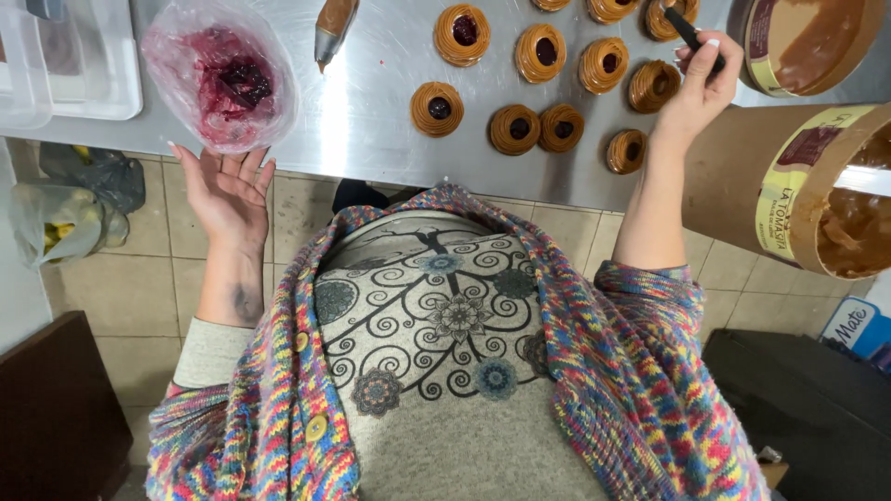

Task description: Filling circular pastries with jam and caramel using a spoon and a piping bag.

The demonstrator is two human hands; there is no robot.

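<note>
Round caramel-ringed pastries with dark jam centres (515, 128) lie on a steel counter (371, 102). My right hand (701, 79) grips a dark utensil handle (691, 35) above the pastries at the right. My left hand (223, 190) is at the counter's near edge, palm up, cupping the bottom of a clear plastic bag of dark red jam (223, 79). My torso in a patterned top and multicoloured cardigan fills the lower half of the view.
A piping bag of caramel (332, 26) lies on the counter. Two large round tubs of caramel spread (803, 42) (817, 199) stand at the right. A white plastic container (70, 60) sits at the left. A glass jar (60, 223) stands on the tiled floor.
</note>
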